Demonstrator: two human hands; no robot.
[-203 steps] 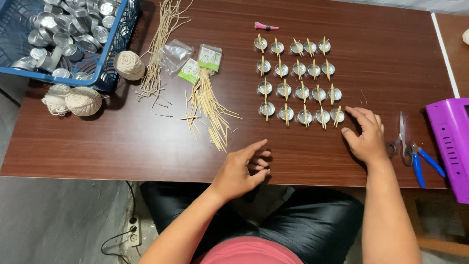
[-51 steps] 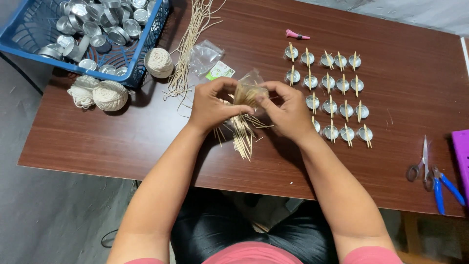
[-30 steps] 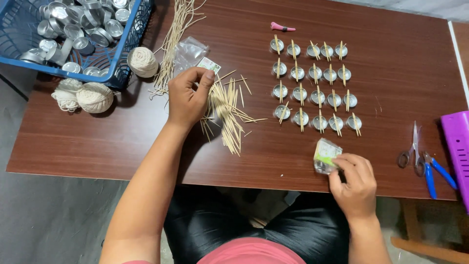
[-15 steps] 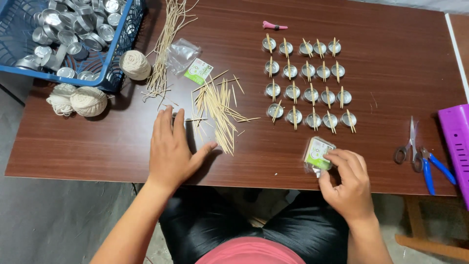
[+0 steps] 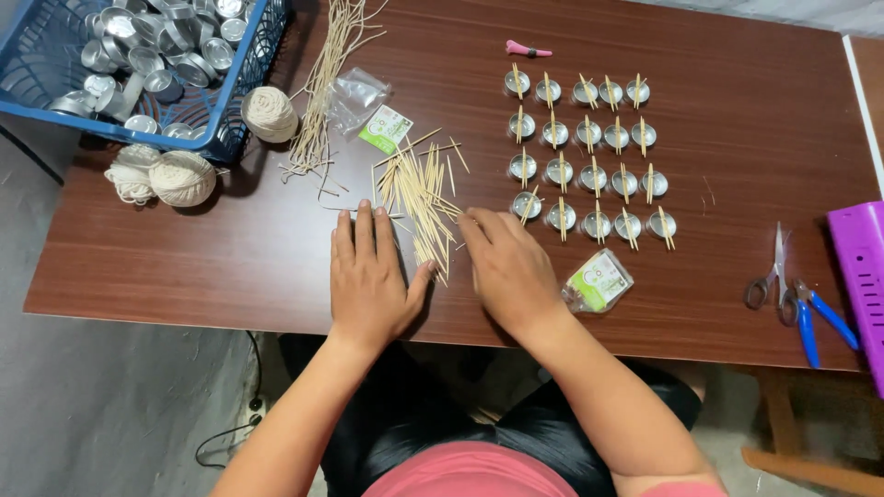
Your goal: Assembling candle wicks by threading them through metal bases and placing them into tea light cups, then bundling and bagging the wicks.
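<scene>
Both hands lay flat near the desk's (image 5: 184,267) front edge, left hand (image 5: 368,276) and right hand (image 5: 506,267) with fingers spread, gripping nothing, either side of the loose toothpick pile (image 5: 419,198). Further back toward the far edge, the twenty small tins (image 5: 585,156) each looked done with a stick laid across, though plenty of empty tins waited in the blue basket (image 5: 230,138) at the far left corner.

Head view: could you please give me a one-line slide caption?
Both bare hands, left hand and right hand, rest flat beside a pile of thin wooden sticks on the brown wooden table.
</scene>
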